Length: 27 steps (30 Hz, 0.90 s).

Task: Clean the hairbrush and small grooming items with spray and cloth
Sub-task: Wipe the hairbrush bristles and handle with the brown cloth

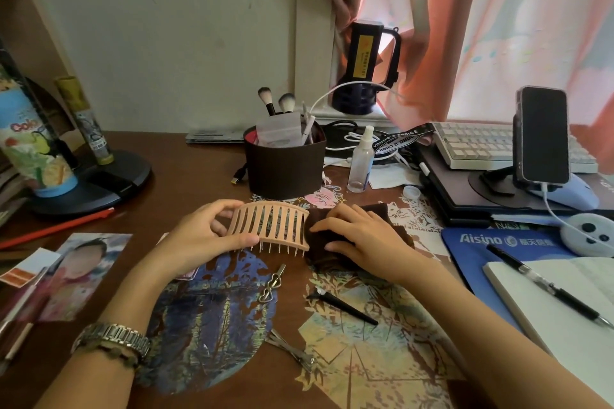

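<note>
1. Peach plastic hairbrush [269,226]: vented, bristles down, raised just above the counter [186,169]; left hand [199,236] grips its left end, thumb under, fingers over.
2. Dark brown cloth [335,242]: folded on the counter, touching the hairbrush's right end; right hand [358,236] rests on it, fingers curled onto the fabric.
3. Spray bottle [360,163]: upright behind, beside the brown organiser [285,169].
4. Hair clips [272,282], black tool [342,304]: loose on the counter, near the forearms.
5. Risk, judged: wiping could snag cloth on bristles; a sweeping wrist could scatter the clips or topple the bottle.
</note>
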Motion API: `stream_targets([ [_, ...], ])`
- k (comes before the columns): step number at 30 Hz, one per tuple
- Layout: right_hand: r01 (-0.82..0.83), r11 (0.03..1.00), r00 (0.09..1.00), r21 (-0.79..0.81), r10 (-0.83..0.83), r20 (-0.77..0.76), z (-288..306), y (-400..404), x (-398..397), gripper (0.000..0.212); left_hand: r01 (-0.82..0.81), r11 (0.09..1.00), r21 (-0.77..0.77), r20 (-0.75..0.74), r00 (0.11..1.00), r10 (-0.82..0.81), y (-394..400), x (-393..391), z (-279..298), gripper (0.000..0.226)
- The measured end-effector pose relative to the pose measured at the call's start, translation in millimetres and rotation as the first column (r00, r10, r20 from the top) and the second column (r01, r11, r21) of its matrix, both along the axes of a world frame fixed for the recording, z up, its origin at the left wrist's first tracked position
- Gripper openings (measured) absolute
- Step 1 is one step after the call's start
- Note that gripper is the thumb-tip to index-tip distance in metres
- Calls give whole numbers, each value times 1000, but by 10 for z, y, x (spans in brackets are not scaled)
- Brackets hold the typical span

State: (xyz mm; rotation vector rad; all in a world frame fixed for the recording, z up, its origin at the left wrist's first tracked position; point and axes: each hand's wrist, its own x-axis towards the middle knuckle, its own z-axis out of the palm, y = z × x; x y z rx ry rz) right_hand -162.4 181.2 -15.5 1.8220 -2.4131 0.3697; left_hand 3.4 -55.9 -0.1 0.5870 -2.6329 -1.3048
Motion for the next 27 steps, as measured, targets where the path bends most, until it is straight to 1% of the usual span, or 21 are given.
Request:
stream_targets([
  [1, -5, 1000, 1000, -19, 5, 8, -9, 2, 5, 31, 0, 1000, -5, -2, 1000, 0, -5, 1, -2, 96],
  [2, -7, 999, 1000, -40, 7, 15, -18, 4, 8, 29, 0, 1000, -17, -3, 1000, 0, -11, 2, -13, 94],
  [4, -12, 996, 999, -84, 15, 32, -30, 13, 19, 26, -5, 998, -56, -3, 1000, 5, -7, -2, -31, 81],
  [6, -16, 991, 998, -130, 23, 58, -29, 23, 30, 23, -6, 997, -76, -1, 1000, 6, -7, -9, -39, 75],
  [11, 16, 980, 993, -198, 7, 115, -35, 36, 46, 20, -7, 997, -73, 6, 1000, 8, -5, -9, -24, 72],
  [14, 42, 972, 987, -230, -5, 159, -37, 43, 49, 20, -3, 997, -80, 7, 1000, 4, 1, -4, -13, 76],
  [16, 65, 969, 977, -240, -13, 214, -27, 48, 49, 19, 0, 997, -79, 6, 1000, 1, 3, 1, -7, 79],
  [20, 112, 953, 933, -283, -3, 359, -8, 62, 61, 19, 8, 999, -51, 4, 1000, -8, -11, 10, -3, 76],
  [24, 190, 915, 876, -356, 5, 482, 33, 46, 80, 19, 8, 998, -59, 4, 1000, -8, -19, 3, -14, 63],
  [27, 251, 880, 839, -402, 10, 544, 62, 18, 96, 19, 9, 998, -56, 7, 1000, -9, -15, 1, -13, 65],
])
